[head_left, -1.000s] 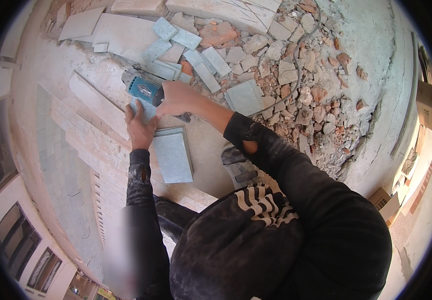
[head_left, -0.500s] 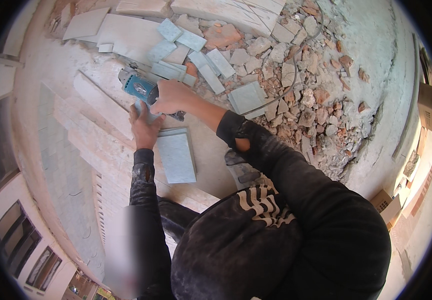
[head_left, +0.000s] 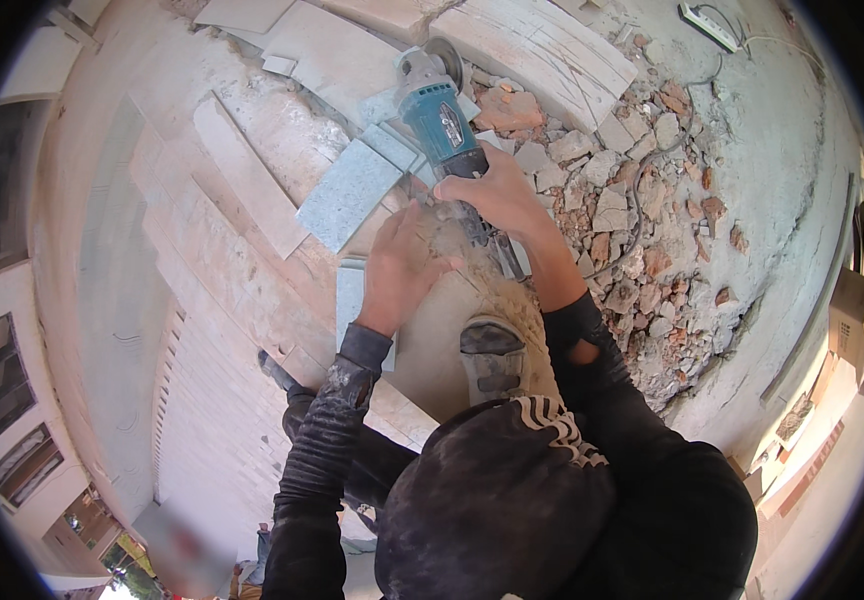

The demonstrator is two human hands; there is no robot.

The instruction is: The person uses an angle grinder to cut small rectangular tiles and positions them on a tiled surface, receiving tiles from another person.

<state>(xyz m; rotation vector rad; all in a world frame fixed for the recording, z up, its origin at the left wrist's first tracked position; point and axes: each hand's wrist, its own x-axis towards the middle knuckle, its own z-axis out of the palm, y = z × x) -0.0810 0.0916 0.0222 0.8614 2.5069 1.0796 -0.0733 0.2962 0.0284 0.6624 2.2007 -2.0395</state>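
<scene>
My right hand (head_left: 497,195) is wrapped round the dark rear body of a teal angle grinder (head_left: 442,120). The grinder's head and round disc (head_left: 444,62) point away from me, over the tiles. My left hand (head_left: 402,265) is just left of the grinder's rear, its thumb and fingers apart, with no held thing visible. Beyond its fingertips lies a pale blue-grey tile (head_left: 350,195); whether they touch it I cannot tell. More tiles (head_left: 388,147) lie under and beside that one. Another tile stack (head_left: 350,290) is partly hidden by my left hand and sleeve.
Broken concrete and brick rubble (head_left: 642,220) spreads to the right, crossed by a dark cable (head_left: 638,190). A white power strip (head_left: 709,27) lies at the far right. Large pale slabs (head_left: 532,55) are at the back, and a long board (head_left: 247,175) lies left. My shoe (head_left: 492,355) is near.
The grinder has swung right and now points away from me instead of left. My left hand has come apart from it. The view has also shifted.
</scene>
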